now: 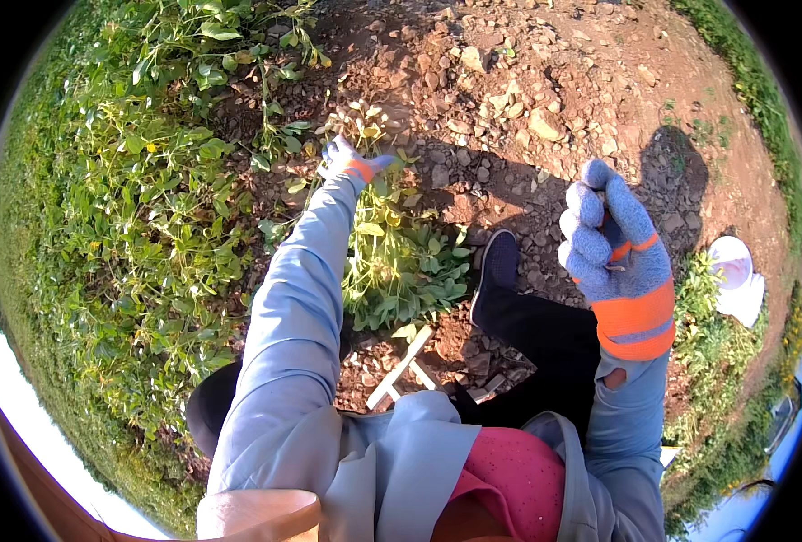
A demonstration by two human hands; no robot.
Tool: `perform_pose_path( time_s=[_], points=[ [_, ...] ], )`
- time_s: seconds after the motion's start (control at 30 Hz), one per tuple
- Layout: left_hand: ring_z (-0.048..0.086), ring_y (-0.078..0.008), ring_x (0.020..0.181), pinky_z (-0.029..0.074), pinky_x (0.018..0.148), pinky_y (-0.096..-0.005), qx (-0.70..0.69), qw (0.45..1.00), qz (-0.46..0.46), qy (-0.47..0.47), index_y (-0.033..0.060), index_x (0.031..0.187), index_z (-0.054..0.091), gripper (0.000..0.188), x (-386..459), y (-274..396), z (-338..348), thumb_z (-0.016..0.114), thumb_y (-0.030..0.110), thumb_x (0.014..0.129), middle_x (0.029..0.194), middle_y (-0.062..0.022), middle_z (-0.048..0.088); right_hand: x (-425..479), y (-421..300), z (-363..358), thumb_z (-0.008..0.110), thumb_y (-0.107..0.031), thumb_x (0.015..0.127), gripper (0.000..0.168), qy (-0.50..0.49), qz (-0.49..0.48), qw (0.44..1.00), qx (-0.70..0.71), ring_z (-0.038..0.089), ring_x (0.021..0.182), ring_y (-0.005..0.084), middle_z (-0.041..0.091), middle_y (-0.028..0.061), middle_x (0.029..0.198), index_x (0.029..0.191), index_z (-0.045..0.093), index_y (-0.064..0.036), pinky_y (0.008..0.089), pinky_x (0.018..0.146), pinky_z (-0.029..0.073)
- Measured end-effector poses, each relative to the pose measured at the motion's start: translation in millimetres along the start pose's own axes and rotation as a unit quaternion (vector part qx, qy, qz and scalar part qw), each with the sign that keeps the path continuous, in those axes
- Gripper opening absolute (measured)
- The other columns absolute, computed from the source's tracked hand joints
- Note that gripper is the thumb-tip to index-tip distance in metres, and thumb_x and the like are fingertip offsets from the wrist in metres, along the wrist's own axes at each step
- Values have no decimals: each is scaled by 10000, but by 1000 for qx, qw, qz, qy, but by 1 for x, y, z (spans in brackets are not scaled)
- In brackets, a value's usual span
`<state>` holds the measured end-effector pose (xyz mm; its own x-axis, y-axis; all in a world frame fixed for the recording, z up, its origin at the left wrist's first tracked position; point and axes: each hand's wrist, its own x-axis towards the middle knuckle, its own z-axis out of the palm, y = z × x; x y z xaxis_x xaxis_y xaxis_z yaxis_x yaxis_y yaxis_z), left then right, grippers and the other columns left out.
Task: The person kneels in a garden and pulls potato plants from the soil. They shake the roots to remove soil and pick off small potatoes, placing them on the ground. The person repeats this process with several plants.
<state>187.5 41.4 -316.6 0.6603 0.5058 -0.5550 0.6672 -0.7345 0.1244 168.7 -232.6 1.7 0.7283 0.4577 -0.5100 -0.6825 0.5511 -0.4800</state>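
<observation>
My left hand [350, 160], in a grey and orange glove, reaches out over an uprooted peanut plant [380, 230]. Its thumb is spread to the right, and its fingers are beside a cluster of peanut pods [357, 120]. Whether they grip the stems is hidden. The plant's leafy end lies towards me on the soil. My right hand [611, 234], gloved alike, is raised at the right, apart from the plants. Its fingers are curled in towards the thumb, with no clear object between them; a thin bit of fibre shows at the palm.
Dense green plants [136, 237] cover the left side. Stony soil [509, 88] stretches ahead. My dark shoe [497, 267] rests right of the plant. Pale wooden bars [401, 369] are low in front of me. A white object [733, 264] lies among greenery at the far right.
</observation>
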Motion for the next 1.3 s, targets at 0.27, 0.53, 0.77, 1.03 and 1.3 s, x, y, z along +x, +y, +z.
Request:
perform_pose_path(
  time_s=[0.27, 0.53, 0.77, 1.03, 1.3],
  points=[
    [562, -329, 870, 441, 786, -337, -177, 980, 80, 47, -81, 989, 475, 513, 40, -21, 40, 617, 256, 630, 882, -235, 574, 1, -18, -7, 465, -221, 882, 256, -14, -60, 998, 2, 416, 544, 99, 489, 36, 777, 1059, 502, -41, 218, 423, 336],
    [485, -107, 496, 399, 476, -242, -454, 886, 40, -84, 35, 894, 587, 308, -41, -74, -79, 544, 333, 830, 665, -33, 567, 2, -14, -16, 461, -178, 878, 246, -34, -71, 995, -56, 402, 535, 94, 472, 21, 749, 1053, 514, -14, 209, 401, 301],
    [367, -59, 448, 311, 376, -198, -625, 764, 49, -152, 57, 995, 529, 294, -187, -80, -189, 491, 319, 867, 599, 33, 428, -10, -1, -3, 508, -189, 851, 156, -32, -70, 980, -182, 441, 541, 38, 516, -29, 656, 923, 564, -62, 124, 443, 305],
    [296, -48, 398, 274, 309, -203, -756, 473, 221, -396, -46, 1127, 393, 370, -273, -88, -228, 307, 261, 940, 624, 9, 349, 18, 75, -12, 468, -147, 857, 176, -93, 7, 899, -428, 457, 453, 72, 502, -3, 598, 939, 581, -39, 200, 378, 365],
    [280, -24, 408, 249, 333, -169, -707, 416, 274, -502, 13, 983, 452, 308, -296, -42, -216, 370, 303, 920, 588, 28, 348, 44, 114, -41, 445, -105, 838, 224, -271, -168, 514, -796, 560, 720, 198, 556, 93, 856, 1043, 514, -50, 295, 620, 450]
  ],
)
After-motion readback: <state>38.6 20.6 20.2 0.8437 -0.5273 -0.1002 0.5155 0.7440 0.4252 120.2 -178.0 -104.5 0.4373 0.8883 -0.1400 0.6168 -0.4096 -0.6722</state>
